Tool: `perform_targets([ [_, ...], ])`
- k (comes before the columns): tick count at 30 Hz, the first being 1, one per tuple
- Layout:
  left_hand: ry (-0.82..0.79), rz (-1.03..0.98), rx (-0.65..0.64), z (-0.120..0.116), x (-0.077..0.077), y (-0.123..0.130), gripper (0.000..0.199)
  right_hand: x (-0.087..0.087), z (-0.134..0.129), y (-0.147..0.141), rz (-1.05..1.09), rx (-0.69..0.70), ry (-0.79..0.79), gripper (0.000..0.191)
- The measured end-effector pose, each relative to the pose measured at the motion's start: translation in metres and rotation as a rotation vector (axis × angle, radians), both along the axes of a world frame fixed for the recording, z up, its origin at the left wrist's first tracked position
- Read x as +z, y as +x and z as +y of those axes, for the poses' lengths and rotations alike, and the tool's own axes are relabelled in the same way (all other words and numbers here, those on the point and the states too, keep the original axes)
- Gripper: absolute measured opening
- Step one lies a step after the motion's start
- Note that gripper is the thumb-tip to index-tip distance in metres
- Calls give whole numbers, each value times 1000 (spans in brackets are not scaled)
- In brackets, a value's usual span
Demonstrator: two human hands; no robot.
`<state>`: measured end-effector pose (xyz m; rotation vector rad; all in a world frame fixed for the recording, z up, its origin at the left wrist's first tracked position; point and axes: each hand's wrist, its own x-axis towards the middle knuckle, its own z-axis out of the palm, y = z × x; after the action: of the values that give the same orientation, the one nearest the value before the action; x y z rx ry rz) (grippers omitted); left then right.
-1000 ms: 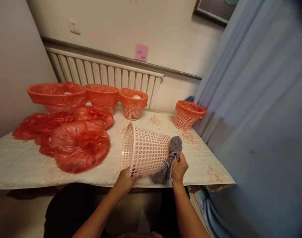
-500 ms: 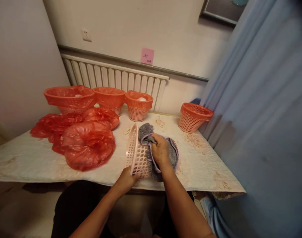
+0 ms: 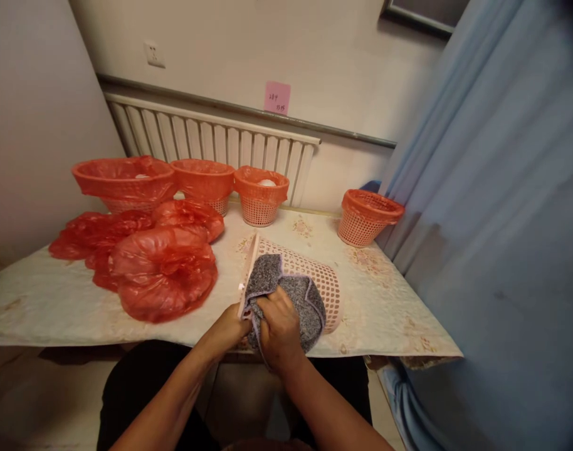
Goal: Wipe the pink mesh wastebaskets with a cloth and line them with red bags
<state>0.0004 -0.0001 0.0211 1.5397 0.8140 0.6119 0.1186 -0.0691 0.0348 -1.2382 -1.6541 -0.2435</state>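
A pale pink perforated plastic basket (image 3: 331, 285) lies on its side on the table, its mouth facing left. My left hand (image 3: 227, 329) grips the basket's rim at the near side; its fingertips are partly hidden by cloth. Bunched in my right hand (image 3: 279, 322) is a grey cloth (image 3: 300, 294) with a purple edge, closed in the fingers and pressed against the basket's outer wall close to the rim. Part of the cloth drapes over the basket's side.
Crumpled red plastic bags (image 3: 167, 275) lie on the left of the flowered tablecloth (image 3: 385, 319). Behind them stand baskets lined with red bags, including a small one (image 3: 261, 210). Another lined basket (image 3: 362, 225) stands back right, beside the blue curtain (image 3: 479, 219). A radiator (image 3: 197, 134) is behind.
My right hand has moved left and nearer to me with the cloth, towards the rim. More of the basket's far side and base now shows. My left hand has shifted slightly left.
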Motion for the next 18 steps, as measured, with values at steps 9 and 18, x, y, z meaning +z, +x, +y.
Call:
perform_targets([
  [9,74,-62,114,-1,-50,-7,32,-7,6,-1,9,-38,15,45],
  [18,9,-59,117,-3,-35,0,45,-14,16,73,48,-242,5,49],
])
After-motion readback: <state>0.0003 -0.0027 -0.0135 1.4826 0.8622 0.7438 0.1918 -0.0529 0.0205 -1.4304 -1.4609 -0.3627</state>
